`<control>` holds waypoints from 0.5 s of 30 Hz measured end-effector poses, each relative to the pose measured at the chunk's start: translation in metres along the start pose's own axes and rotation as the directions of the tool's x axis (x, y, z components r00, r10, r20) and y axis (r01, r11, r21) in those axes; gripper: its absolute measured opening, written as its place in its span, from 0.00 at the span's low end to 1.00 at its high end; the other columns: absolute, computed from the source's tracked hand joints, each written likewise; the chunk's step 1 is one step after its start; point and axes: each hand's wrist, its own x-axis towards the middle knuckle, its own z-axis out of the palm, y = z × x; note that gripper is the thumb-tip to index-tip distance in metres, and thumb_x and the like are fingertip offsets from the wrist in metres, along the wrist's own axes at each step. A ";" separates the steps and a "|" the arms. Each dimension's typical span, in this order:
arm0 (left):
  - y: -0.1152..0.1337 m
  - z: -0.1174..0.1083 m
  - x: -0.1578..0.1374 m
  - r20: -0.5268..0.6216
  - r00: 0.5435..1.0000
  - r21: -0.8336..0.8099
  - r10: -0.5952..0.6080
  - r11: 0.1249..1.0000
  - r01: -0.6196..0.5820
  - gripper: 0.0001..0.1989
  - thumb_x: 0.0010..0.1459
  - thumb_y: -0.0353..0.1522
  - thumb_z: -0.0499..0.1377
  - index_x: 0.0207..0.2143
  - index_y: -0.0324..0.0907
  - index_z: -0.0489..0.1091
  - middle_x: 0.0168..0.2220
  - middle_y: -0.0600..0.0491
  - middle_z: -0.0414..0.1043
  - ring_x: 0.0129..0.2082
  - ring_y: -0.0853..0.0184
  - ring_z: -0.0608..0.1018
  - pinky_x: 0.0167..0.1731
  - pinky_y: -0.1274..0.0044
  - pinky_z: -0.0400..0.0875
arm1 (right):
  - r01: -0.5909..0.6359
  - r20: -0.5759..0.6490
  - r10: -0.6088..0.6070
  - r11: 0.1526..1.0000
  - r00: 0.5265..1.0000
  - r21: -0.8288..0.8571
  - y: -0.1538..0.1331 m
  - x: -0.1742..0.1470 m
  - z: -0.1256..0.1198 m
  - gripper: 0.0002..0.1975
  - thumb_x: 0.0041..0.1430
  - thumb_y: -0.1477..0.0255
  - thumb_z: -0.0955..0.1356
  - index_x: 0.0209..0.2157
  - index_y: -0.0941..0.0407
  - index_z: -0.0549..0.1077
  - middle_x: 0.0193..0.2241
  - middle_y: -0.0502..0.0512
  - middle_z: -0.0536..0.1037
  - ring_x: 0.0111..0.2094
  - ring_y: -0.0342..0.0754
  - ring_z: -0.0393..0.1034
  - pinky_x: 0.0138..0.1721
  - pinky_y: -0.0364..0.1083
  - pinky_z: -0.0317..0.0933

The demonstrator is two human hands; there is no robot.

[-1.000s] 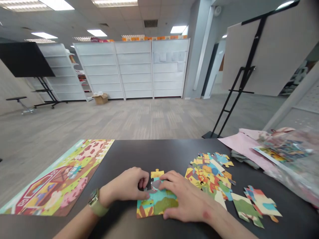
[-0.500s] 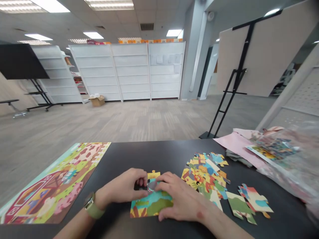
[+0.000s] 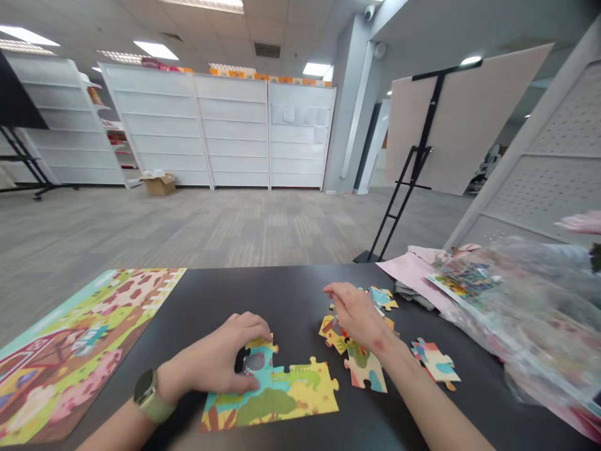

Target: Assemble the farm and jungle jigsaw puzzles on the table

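Observation:
My left hand (image 3: pixel 225 357) rests on the left side of a joined jigsaw section (image 3: pixel 286 398). Its thumb and curled fingers grip around a turquoise part with a grey oval. On the section's right half is a green crocodile-like figure over yellow, with knobs along the edges. My right hand (image 3: pixel 354 313) is over a heap of loose jigsaw pieces (image 3: pixel 333 335), fingers stretched out and nothing seen in them. The hand and forearm hide part of the heap. A cream and green piece (image 3: pixel 366 369) lies just below the right wrist.
A farm-picture puzzle sheet (image 3: pixel 117 338) covers the table's left side. More loose pieces (image 3: pixel 436 360) lie right of my forearm. Clear plastic bags (image 3: pixel 521 300) and pink material (image 3: pixel 413 266) fill the right edge. Beyond the black table (image 3: pixel 263 291) stands an easel (image 3: pixel 425 138).
My right hand has left the joined section and moved right over the heap. The crocodile part at the section's right now shows. My left hand stays at the section; the view has turned right.

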 end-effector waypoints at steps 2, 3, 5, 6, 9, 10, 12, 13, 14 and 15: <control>0.001 -0.005 -0.001 -0.022 1.000 0.008 -0.010 1.000 0.010 0.23 0.51 0.33 0.68 0.50 0.47 0.70 0.54 0.49 0.69 0.54 0.54 0.71 0.58 0.66 0.63 | -0.019 0.038 0.019 1.000 0.999 -0.015 0.004 0.000 0.004 0.20 0.62 0.83 0.57 0.46 0.56 0.74 0.41 0.56 0.80 0.44 0.49 0.73 0.48 0.48 0.63; 0.001 -0.006 -0.002 -0.032 0.999 0.010 -0.006 1.000 0.006 0.20 0.53 0.33 0.66 0.49 0.47 0.70 0.54 0.49 0.69 0.54 0.54 0.71 0.57 0.67 0.64 | -0.025 0.053 0.026 1.000 0.998 -0.018 0.006 0.000 0.004 0.21 0.61 0.84 0.57 0.46 0.56 0.75 0.40 0.56 0.80 0.44 0.50 0.73 0.48 0.47 0.63; 0.001 -0.005 -0.001 -0.046 0.999 0.013 0.011 1.000 -0.010 0.17 0.56 0.33 0.63 0.49 0.47 0.70 0.54 0.49 0.68 0.53 0.55 0.71 0.56 0.68 0.64 | -0.034 0.095 0.036 0.999 0.995 -0.028 0.011 -0.001 0.001 0.21 0.59 0.85 0.58 0.45 0.56 0.76 0.40 0.55 0.80 0.44 0.50 0.73 0.48 0.48 0.63; 0.001 -0.004 -0.001 -0.046 0.999 0.014 0.020 1.000 -0.019 0.17 0.56 0.32 0.62 0.49 0.47 0.70 0.54 0.49 0.68 0.53 0.56 0.71 0.56 0.68 0.65 | -0.032 0.122 0.036 0.999 0.992 -0.030 0.014 -0.003 -0.001 0.21 0.58 0.84 0.58 0.44 0.55 0.76 0.39 0.55 0.80 0.44 0.50 0.73 0.47 0.48 0.63; -0.001 -0.001 0.001 -0.045 0.999 0.015 0.020 1.000 -0.019 0.16 0.57 0.31 0.62 0.49 0.47 0.70 0.52 0.49 0.69 0.51 0.57 0.72 0.54 0.69 0.65 | -0.025 0.213 0.029 1.000 0.977 -0.018 0.022 -0.008 -0.012 0.17 0.58 0.79 0.64 0.45 0.53 0.78 0.41 0.54 0.81 0.45 0.52 0.74 0.48 0.48 0.63; -0.002 -0.001 0.001 -0.044 0.999 0.013 0.017 1.000 -0.016 0.16 0.57 0.32 0.62 0.49 0.47 0.70 0.51 0.50 0.70 0.50 0.57 0.72 0.53 0.69 0.66 | -0.033 0.243 0.035 0.999 0.969 -0.010 0.023 -0.010 -0.014 0.16 0.56 0.76 0.67 0.46 0.53 0.78 0.43 0.54 0.81 0.46 0.53 0.74 0.49 0.48 0.64; -0.004 0.000 0.001 -0.048 0.999 0.002 0.007 1.000 -0.007 0.15 0.58 0.32 0.63 0.49 0.47 0.69 0.50 0.50 0.70 0.50 0.58 0.72 0.52 0.70 0.66 | -0.064 0.298 0.061 0.998 0.953 0.001 0.023 -0.012 -0.017 0.19 0.52 0.74 0.71 0.48 0.53 0.78 0.45 0.56 0.80 0.49 0.56 0.73 0.51 0.49 0.64; -0.005 0.000 0.001 -0.050 0.999 -0.004 0.005 1.000 -0.005 0.15 0.58 0.32 0.63 0.49 0.47 0.69 0.50 0.50 0.70 0.50 0.58 0.72 0.52 0.70 0.66 | -0.081 0.319 0.076 0.997 0.945 0.004 0.022 -0.013 -0.016 0.19 0.51 0.75 0.71 0.47 0.53 0.78 0.46 0.56 0.79 0.50 0.56 0.73 0.51 0.49 0.63; -0.007 0.000 0.001 -0.054 0.999 -0.007 0.004 1.000 -0.004 0.15 0.59 0.32 0.63 0.49 0.47 0.69 0.50 0.50 0.70 0.50 0.58 0.72 0.52 0.70 0.66 | -0.094 0.332 0.087 0.996 0.939 0.005 0.021 -0.013 -0.016 0.19 0.51 0.77 0.70 0.46 0.53 0.78 0.45 0.56 0.79 0.49 0.55 0.73 0.50 0.49 0.63; -0.009 0.000 0.001 -0.061 0.998 -0.010 0.004 1.000 -0.005 0.15 0.60 0.32 0.62 0.49 0.47 0.69 0.50 0.50 0.71 0.50 0.58 0.72 0.52 0.70 0.66 | -0.103 0.340 0.094 0.995 0.936 0.007 0.019 -0.013 -0.014 0.18 0.50 0.79 0.70 0.44 0.53 0.79 0.43 0.55 0.79 0.48 0.55 0.73 0.49 0.48 0.64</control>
